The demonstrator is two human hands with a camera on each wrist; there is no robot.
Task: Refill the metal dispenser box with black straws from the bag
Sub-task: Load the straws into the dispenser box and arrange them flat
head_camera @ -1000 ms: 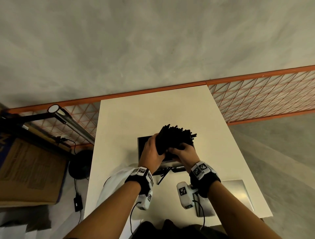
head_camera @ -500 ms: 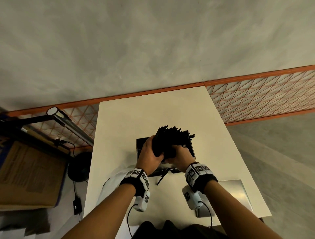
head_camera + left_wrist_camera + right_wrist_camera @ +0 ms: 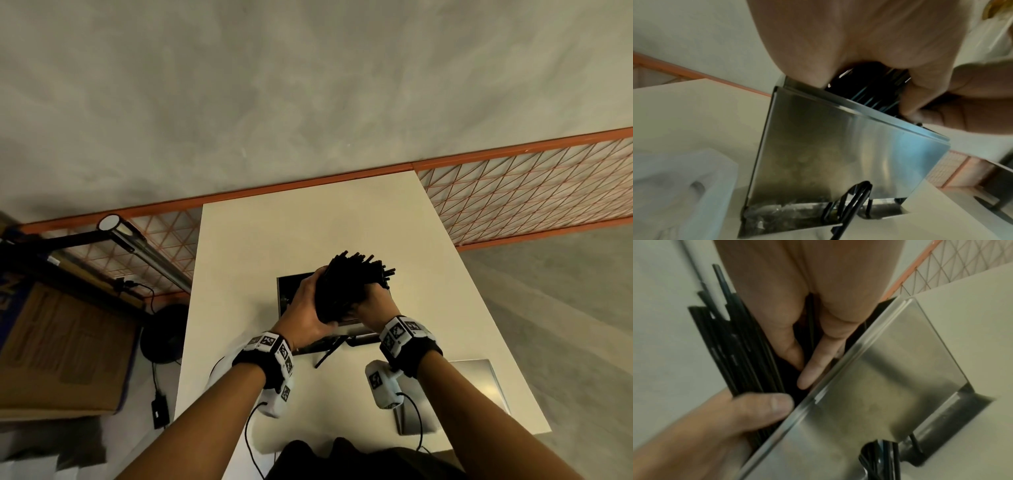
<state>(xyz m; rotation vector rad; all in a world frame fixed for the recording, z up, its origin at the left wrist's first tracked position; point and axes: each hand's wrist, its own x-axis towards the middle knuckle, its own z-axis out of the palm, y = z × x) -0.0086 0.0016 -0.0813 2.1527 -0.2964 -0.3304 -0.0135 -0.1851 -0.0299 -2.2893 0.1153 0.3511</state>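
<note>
I hold a thick bundle of black straws (image 3: 349,284) upright over the open metal dispenser box (image 3: 283,291) in the middle of the white table. My left hand (image 3: 308,305) grips the bundle from the left, its thumb (image 3: 756,407) across the straws (image 3: 731,345). On the right, my right hand (image 3: 370,303) holds the lower part, fingers (image 3: 813,369) down among the straws at the box's rim. The lower ends (image 3: 875,91) sit just inside the shiny box (image 3: 838,146). A few straws (image 3: 851,199) poke out of the box's bottom tray.
The translucent bag (image 3: 219,370) lies at the table's front left, below my left wrist. A flat metal lid (image 3: 479,387) rests at the front right. An orange mesh fence (image 3: 531,192) runs behind the table. A lamp arm (image 3: 144,253) and a cardboard box (image 3: 61,346) stand left.
Both hands have kept hold of the bundle over the box. My right wrist has turned slightly and the bundle has shifted only a little.
</note>
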